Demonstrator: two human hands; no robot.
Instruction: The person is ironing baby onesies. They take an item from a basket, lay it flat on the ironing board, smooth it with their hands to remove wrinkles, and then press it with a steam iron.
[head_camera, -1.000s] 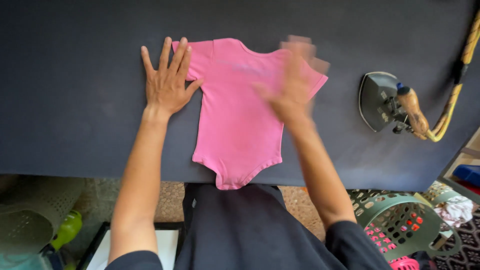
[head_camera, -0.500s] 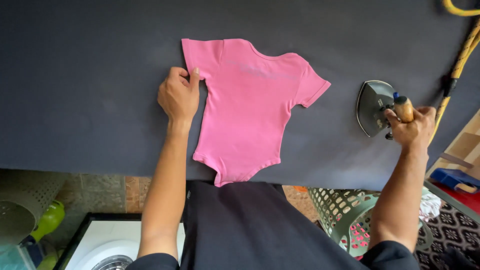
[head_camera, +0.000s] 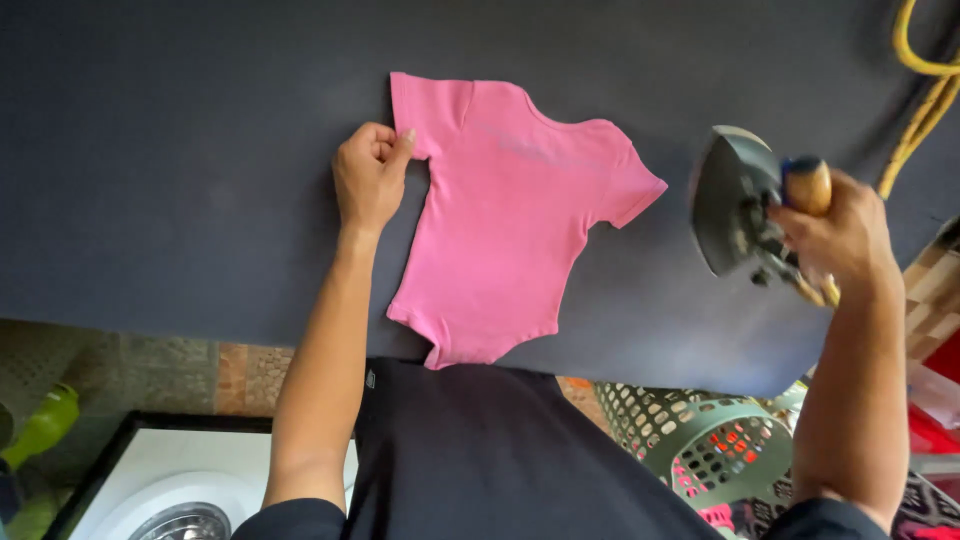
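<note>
A small pink baby bodysuit (head_camera: 510, 225) lies flat on a dark ironing surface (head_camera: 180, 160). My left hand (head_camera: 368, 180) pinches the edge of its left sleeve, fingers curled, holding the cloth down. My right hand (head_camera: 840, 235) grips the wooden handle of a metal iron (head_camera: 735, 205), which is lifted and tilted so its soleplate faces left, just to the right of the bodysuit's other sleeve. A yellow cord (head_camera: 915, 90) runs up from the iron to the top right corner.
A green perforated laundry basket (head_camera: 715, 440) stands on the floor at the lower right. A white appliance with a round metal opening (head_camera: 165, 495) sits at the lower left, beside a green bottle (head_camera: 40, 425). My dark shirt fills the bottom centre.
My right hand left the bodysuit, took the iron by its handle and lifted it off the surface toward the garment. My left hand went from flat to pinching the sleeve.
</note>
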